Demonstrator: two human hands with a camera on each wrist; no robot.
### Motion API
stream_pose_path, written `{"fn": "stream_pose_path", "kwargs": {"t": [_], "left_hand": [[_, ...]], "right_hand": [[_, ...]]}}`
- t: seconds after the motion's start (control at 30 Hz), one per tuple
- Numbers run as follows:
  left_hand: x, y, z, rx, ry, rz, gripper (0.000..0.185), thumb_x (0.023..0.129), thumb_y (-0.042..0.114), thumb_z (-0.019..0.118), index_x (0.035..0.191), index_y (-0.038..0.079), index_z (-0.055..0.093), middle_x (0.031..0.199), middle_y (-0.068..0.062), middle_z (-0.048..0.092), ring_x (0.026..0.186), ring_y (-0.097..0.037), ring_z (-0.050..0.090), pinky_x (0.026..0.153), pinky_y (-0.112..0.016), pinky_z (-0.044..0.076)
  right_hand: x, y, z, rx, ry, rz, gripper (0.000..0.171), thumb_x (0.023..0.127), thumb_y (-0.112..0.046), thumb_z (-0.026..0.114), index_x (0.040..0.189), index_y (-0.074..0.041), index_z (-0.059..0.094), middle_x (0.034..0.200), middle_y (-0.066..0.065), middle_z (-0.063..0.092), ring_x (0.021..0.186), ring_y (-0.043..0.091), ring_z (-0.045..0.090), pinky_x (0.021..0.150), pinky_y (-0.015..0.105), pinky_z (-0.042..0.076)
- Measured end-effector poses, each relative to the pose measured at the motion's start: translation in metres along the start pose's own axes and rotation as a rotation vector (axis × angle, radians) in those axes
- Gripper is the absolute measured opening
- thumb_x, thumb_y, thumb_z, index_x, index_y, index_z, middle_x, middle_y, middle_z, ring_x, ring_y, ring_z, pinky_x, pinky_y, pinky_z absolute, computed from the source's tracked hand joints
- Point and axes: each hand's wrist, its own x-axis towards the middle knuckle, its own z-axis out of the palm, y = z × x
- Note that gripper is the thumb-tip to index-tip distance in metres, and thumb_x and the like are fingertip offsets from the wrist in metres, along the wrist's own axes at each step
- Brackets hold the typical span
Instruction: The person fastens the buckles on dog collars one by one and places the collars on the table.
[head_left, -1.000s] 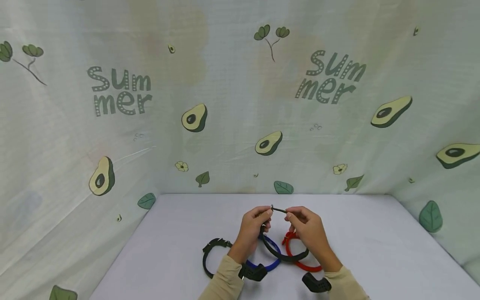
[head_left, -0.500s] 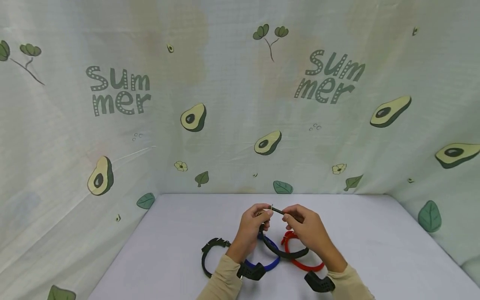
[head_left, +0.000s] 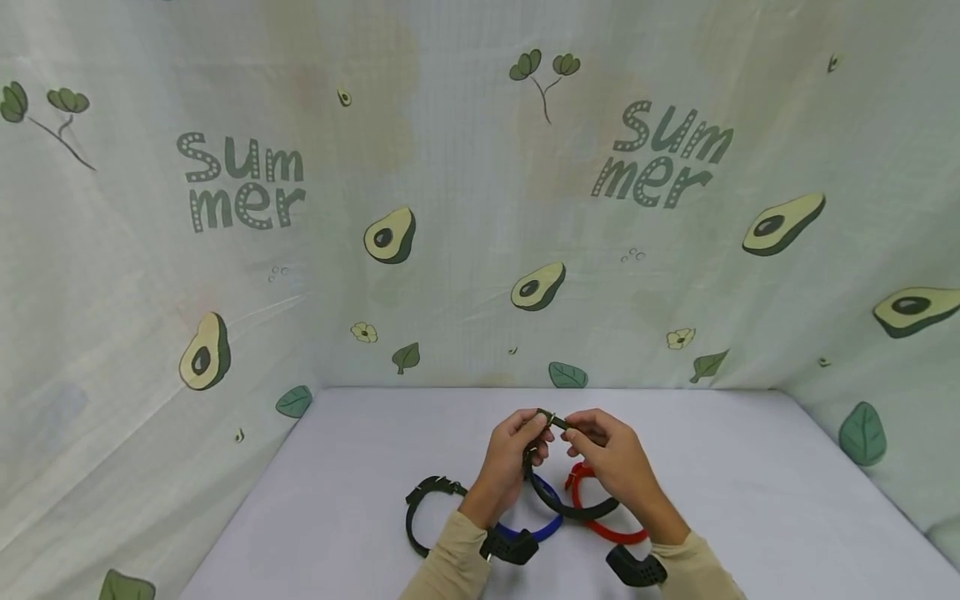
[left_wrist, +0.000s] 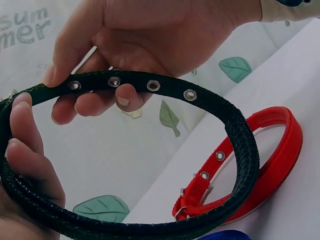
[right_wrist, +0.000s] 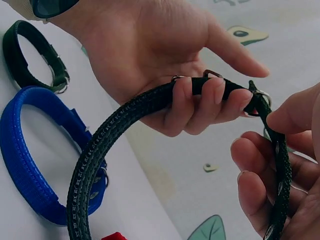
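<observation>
Black woven nylon, that's the collar (head_left: 567,507) I've got up off the bench (head_left: 750,492) right now, its loop hanging down between my wrists so both ends meet in front of me where I can see them. My left hand (head_left: 513,458) has its fingers (right_wrist: 200,102) curled round the buckle end, thumb free above it, which keeps the metal bit steady. My right hand (head_left: 611,462) pinches the eyelet end between thumb and fingertips, right next to the buckle, so the two ends are basically touching up at my fingertips. From the left wrist view you can see the row of eyelets (left_wrist: 152,86) running along the strap under my right thumb.

Under the hanging loop, the blue collar (head_left: 534,527) lies flat on the bench below my left hand, and the red collar (head_left: 600,523) sits below my right. Another dark collar (head_left: 420,515) is off to the left, apart from the rest. Behind it all hangs the avocado-print curtain (head_left: 465,208).
</observation>
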Motion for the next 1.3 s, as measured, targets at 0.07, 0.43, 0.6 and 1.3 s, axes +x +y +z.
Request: {"fn": "stream_pose_path", "kwargs": {"t": [0.07,0.43,0.6,1.3], "left_hand": [[0.0,0.0008,0.0008,-0.027,0.003,-0.005,0.032,0.098,0.028,0.065,0.113,0.0,0.064,0.083,-0.004,0.064,0.062,-0.011,0.054,0.054,-0.021,0.043],[-0.0007,-0.0012,0.005,0.0,0.035,0.04,0.029,0.097,0.026,0.069,0.11,0.0,0.067,0.087,-0.004,0.064,0.061,-0.01,0.052,0.052,-0.019,0.04],[-0.0024,-0.0008,0.0079,0.041,-0.007,0.074,0.03,0.096,0.024,0.07,0.113,-0.001,0.07,0.082,-0.005,0.062,0.063,-0.01,0.051,0.053,-0.019,0.041],[-0.0022,0.0024,0.0068,0.091,-0.034,0.155,0.034,0.103,0.028,0.059,0.122,0.001,0.065,0.104,-0.014,0.069,0.082,-0.021,0.069,0.065,-0.026,0.055]], "right_hand": [[0.0012,0.0008,0.0,-0.006,-0.002,-0.005,0.018,0.096,-0.015,0.069,0.111,-0.004,0.067,0.099,0.007,0.072,0.078,0.017,0.069,0.072,0.027,0.055],[0.0012,0.0005,0.0023,-0.007,-0.048,0.028,0.035,0.095,-0.025,0.072,0.124,-0.007,0.065,0.09,0.004,0.072,0.077,0.018,0.068,0.063,0.032,0.055],[-0.0009,-0.0036,0.0049,-0.023,-0.047,0.06,0.042,0.092,-0.038,0.073,0.122,-0.009,0.068,0.086,0.003,0.07,0.076,0.018,0.066,0.059,0.036,0.056],[0.0016,-0.0024,0.0004,-0.001,-0.02,0.101,0.011,0.094,-0.01,0.065,0.101,-0.002,0.064,0.082,0.008,0.068,0.072,0.027,0.067,0.06,0.04,0.058]]}}
